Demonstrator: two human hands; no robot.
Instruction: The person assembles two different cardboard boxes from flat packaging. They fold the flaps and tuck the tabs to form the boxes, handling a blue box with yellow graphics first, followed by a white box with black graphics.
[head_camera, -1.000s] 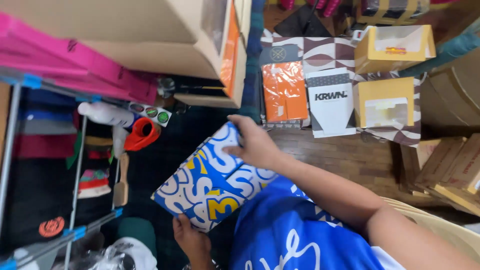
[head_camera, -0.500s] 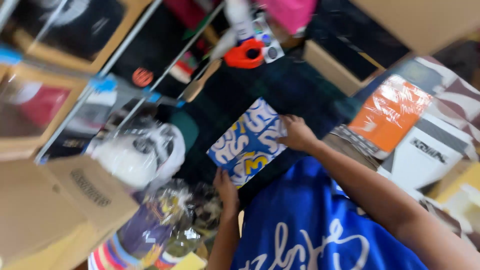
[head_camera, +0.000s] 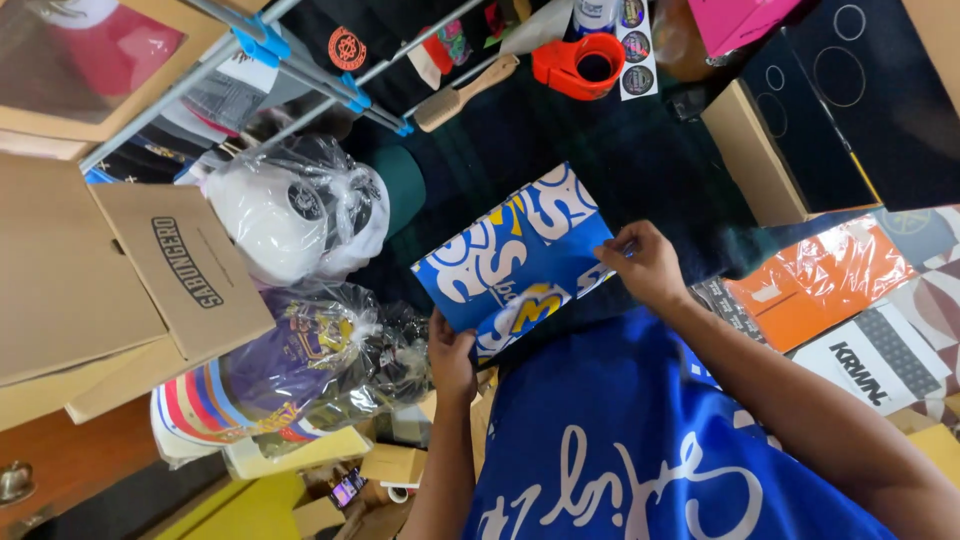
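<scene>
Both hands hold one thing: a flat blue packet (head_camera: 515, 262) printed with white and yellow shapes, held in front of the person's blue shirt (head_camera: 620, 440). The left hand (head_camera: 452, 358) pinches its near left corner with the fingers closed on the edge; the right hand (head_camera: 648, 265) grips the right edge, thumb on top. The packet's long axis runs from near left to far right, so it slants between the two hands, which sit at opposite ends and share it about equally. From each grip the packet's body lies toward the middle and slightly farther off, over a dark cloth (head_camera: 620, 150).

Left of the packet lie caps in clear plastic bags: a white cap (head_camera: 290, 215) farther off and a purple cap (head_camera: 300, 355) nearer, beside a dark bagged one. Farther left, a brown cardboard box (head_camera: 120, 270) stands with its flap open; what is inside cannot be seen. On the far side sit an orange tape dispenser (head_camera: 585, 65) and a wooden brush (head_camera: 462, 92). To the right a flat black box (head_camera: 830, 120) lies shut, with an orange packet (head_camera: 820, 280) nearer.
</scene>
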